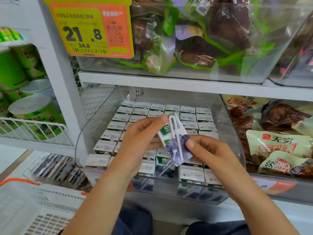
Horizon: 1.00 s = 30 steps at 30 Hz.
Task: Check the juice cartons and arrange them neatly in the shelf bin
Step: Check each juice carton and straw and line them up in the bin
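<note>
Head view: small boxy juice carton (166, 133), glossy card with a wrapped white straw, tilted above the clear plastic shelf bin (94, 119), pinched between left hand (142, 138) and right hand (208, 150); flat-topped cartons (188, 116) in tight rows beneath.

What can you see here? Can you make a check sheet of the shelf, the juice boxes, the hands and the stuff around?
Surface: white shelf holding a clear bin.
Job's things: rows of juice cartons standing in the bin; one held carton lifted above them, straw side up.
Clutter: nothing seen.
Grips: left hand holds the held carton; right hand pinches its lower edge.
Cables: nothing seen.
Surroundings: price tag above, snack bags to the right, green cans to the left, basket below.
</note>
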Tool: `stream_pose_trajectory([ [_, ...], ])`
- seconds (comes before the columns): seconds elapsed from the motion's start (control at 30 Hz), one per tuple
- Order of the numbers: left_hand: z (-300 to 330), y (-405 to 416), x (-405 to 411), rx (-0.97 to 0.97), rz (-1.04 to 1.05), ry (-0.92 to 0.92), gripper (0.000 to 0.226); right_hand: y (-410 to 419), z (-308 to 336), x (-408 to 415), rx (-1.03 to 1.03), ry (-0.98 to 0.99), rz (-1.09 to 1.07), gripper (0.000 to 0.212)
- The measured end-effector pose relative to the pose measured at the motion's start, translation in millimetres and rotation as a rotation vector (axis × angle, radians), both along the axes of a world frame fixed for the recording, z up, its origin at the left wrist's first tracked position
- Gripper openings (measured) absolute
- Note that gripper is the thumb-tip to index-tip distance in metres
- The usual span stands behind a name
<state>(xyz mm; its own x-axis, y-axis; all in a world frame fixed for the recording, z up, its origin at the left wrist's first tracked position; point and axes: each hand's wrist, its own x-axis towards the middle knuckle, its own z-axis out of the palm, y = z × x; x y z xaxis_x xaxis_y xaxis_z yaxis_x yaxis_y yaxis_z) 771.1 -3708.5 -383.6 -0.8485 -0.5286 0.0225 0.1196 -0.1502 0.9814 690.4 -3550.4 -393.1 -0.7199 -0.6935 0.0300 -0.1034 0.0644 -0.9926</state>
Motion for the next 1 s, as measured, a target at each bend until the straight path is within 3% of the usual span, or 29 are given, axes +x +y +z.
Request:
stream_pose_trajectory([
  [0.27, 0.8, -3.7, 5.6, 0.115, -0.084, 0.047, 0.045, -8.1, -4.1, -2.0, -0.117, -0.166, 0.04, 0.032],
  [0.47, 0.6, 1.1, 7.6, -0.018, -0.166, 0.082, 0.042, -9.5, -7.2, -4.4, -0.214, -0.2, 0.012, 0.032],
  [0.67, -2.1, -3.0, 9.6, -0.163, -0.123, 0.091, 0.045, -11.0, -7.9, -2.7, -0.161, 0.039, -0.042, 0.036],
  [0.8, -3.7, -3.6, 9.5, -0.216, -0.1, 0.102, 0.052, -11.3, -11.6, -1.8, -0.099, 0.092, -0.061, 0.043],
  [1.0, -1.5, 1.0, 9.5, -0.369, -0.07, 0.146, 0.058, -10.0, -12.8, -1.8, -0.118, 0.183, -0.118, 0.032],
])
